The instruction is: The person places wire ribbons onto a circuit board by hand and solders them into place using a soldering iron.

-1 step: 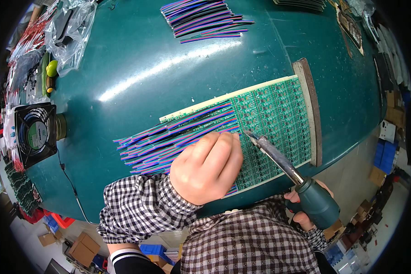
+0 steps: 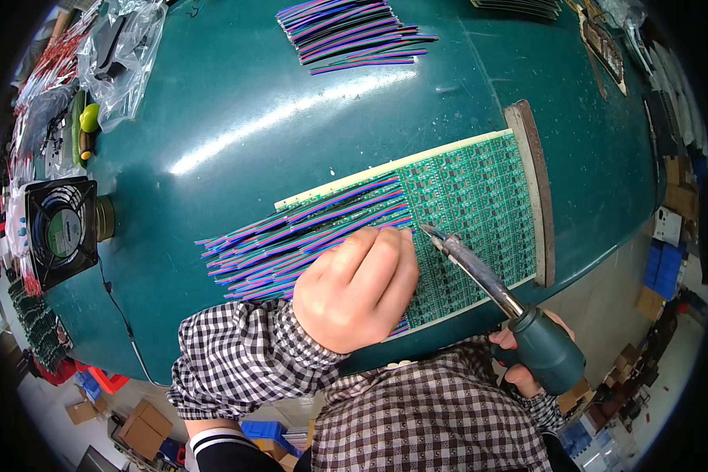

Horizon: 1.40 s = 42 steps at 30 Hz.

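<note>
A green circuit board panel (image 2: pixel 472 212) lies on the teal mat, with rows of small parts. Several multicoloured ribbon wires (image 2: pixel 291 228) rest across its left part, with ends lined up near its middle. My left hand (image 2: pixel 354 295) is over these wires, thumb and fingers pinched on a wire at the board; the fingers partly hide its end. In my right hand (image 2: pixel 521 377) is a soldering iron (image 2: pixel 544 350) with a dark green handle. Its tip points up and left, just right of my left fingertips, over the board; whether it touches cannot be told.
A brown and grey bar (image 2: pixel 535 189) stands along the panel's right edge. More ribbon wires (image 2: pixel 346 35) lie at the far side. On the left are a black fan (image 2: pixel 59 228) with a cord, and a clear plastic bag (image 2: pixel 122 67). Boards (image 2: pixel 519 8) sit far right.
</note>
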Available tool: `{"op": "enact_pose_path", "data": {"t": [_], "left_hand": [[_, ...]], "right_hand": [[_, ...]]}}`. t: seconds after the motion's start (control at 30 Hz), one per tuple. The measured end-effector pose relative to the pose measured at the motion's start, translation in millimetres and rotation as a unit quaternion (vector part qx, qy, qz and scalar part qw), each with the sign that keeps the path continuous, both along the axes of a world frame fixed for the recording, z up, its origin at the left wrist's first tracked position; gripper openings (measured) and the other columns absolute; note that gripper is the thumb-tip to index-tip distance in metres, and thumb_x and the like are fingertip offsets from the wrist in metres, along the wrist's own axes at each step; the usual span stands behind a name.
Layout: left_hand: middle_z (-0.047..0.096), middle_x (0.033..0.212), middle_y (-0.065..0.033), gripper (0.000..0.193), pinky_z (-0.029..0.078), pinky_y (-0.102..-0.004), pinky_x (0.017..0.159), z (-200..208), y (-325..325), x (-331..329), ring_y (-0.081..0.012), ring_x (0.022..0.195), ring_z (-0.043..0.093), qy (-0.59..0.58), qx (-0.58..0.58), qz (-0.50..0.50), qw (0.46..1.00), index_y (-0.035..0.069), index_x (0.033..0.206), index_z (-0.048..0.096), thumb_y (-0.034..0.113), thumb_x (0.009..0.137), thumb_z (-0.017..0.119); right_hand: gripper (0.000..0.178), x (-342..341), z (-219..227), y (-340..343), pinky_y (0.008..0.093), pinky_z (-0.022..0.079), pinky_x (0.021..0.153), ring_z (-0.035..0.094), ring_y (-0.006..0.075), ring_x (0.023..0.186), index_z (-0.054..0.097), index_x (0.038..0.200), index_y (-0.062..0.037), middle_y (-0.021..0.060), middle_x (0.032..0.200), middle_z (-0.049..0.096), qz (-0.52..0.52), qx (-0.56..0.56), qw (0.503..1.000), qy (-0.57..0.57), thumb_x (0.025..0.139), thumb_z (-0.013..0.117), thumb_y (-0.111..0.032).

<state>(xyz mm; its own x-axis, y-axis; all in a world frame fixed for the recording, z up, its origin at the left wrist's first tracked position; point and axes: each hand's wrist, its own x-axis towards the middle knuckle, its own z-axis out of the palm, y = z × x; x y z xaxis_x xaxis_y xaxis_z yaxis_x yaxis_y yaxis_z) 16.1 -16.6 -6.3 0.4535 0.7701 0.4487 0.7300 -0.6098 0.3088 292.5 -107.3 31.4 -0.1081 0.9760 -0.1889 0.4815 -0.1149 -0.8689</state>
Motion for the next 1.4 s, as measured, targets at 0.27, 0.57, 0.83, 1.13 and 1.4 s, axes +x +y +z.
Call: {"op": "enact_pose_path", "data": {"t": [0.27, 0.57, 0.83, 1.13, 1.4], "left_hand": [[0.065, 0.095, -0.0054, 0.015, 0.053, -0.0269, 0.073, -1.9, -1.4, 0.2, -0.019, 0.089, 0.066, 0.045, 0.025, 0.006, 0.999, 0.004, 0.089, 0.072, 0.006, 0.074, 0.072], [0.065, 0.096, -0.0056, 0.017, 0.052, -0.026, 0.071, -2.5, -0.7, 1.3, -0.0192, 0.09, 0.065, 0.045, 0.023, 0.011, 0.999, 0.003, 0.09, 0.072, 0.008, 0.074, 0.071], [0.064, 0.096, -0.0055, 0.023, 0.051, -0.0256, 0.069, -4.2, -1.6, 2.0, -0.0189, 0.091, 0.064, 0.066, 0.027, 0.009, 0.997, 0.002, 0.093, 0.072, 0.01, 0.072, 0.068], [0.063, 0.098, -0.0048, 0.023, 0.051, -0.0259, 0.069, -6.1, 0.8, -0.3, -0.0191, 0.092, 0.065, 0.061, 0.035, 0.003, 0.998, 0.005, 0.091, 0.071, 0.014, 0.071, 0.066], [0.064, 0.095, -0.0099, 0.031, 0.056, -0.0299, 0.068, 3.8, 3.6, 0.4, -0.0217, 0.082, 0.066, 0.035, -0.01, -0.018, 0.999, -0.003, 0.095, 0.073, 0.005, 0.066, 0.072]], "right_hand": [[0.064, 3.6, -3.6, -1.3, 0.0359, 0.056, 0.068, 0.071, 0.0275, 0.076, 0.075, 0.095, -0.0038, 0.0104, 0.095, 0.073, 0.024, 0.02, 0.999, -0.009, 0.077, 0.08, -0.065], [0.063, 3.8, -3.1, 3.4, 0.0344, 0.056, 0.066, 0.07, 0.0255, 0.075, 0.074, 0.098, -0.0025, 0.0096, 0.092, 0.073, 0.038, 0.017, 0.999, 0.007, 0.079, 0.08, -0.062], [0.063, 3.8, -5.3, 0.3, 0.0344, 0.055, 0.065, 0.07, 0.0256, 0.074, 0.074, 0.099, -0.0017, 0.0104, 0.092, 0.073, 0.032, 0.031, 0.999, 0.011, 0.078, 0.082, -0.06], [0.076, 9.1, -8.1, -5.0, 0.0382, 0.058, 0.07, 0.07, 0.03, 0.076, 0.071, 0.104, 0.0023, 0.0139, 0.095, 0.072, 0.035, 0.025, 0.999, -0.031, 0.071, 0.084, -0.065], [0.079, 7.8, -5.8, -1.7, 0.0385, 0.058, 0.07, 0.07, 0.0304, 0.077, 0.07, 0.106, 0.0029, 0.0142, 0.096, 0.072, 0.056, 0.022, 0.997, -0.047, 0.071, 0.084, -0.066]]}}
